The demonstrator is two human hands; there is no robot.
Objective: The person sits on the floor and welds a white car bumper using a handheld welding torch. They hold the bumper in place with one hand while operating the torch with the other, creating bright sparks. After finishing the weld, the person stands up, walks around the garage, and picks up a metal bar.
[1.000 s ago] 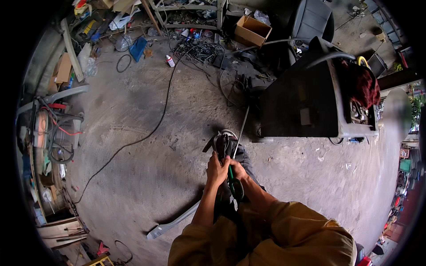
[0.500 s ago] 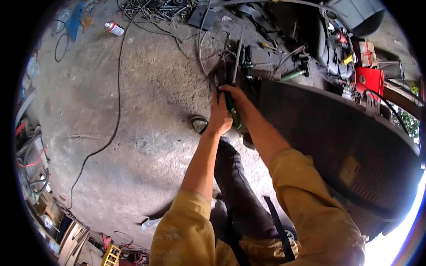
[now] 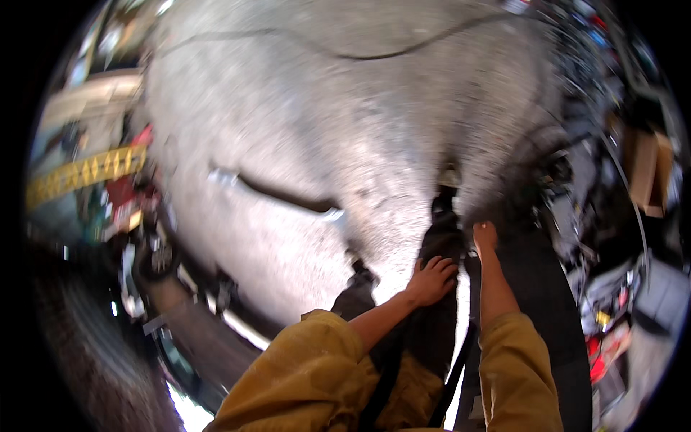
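My left hand (image 3: 432, 279) lies with its fingers spread on the dark trouser leg (image 3: 425, 317), near the knee. My right hand (image 3: 485, 236) is closed in a fist beside the inner edge of a large dark panel (image 3: 529, 288), which looks like a car bumper. Whatever the right fingers hold, if anything, is hidden, and motion blurs the area. My boot (image 3: 448, 175) stands on the concrete floor beyond the left hand.
A curved dark strip with shiny ends (image 3: 281, 194) lies on the concrete. A black cable (image 3: 360, 56) crosses the far floor. A dark car (image 3: 209, 345) and a yellow ladder (image 3: 86, 173) are at left; a cardboard box (image 3: 648, 173) and cluttered parts are at right.
The view has swung left. Both hands were together on a dark tool with a green handle; now they are apart, the left on my leg, and that tool is not visible.
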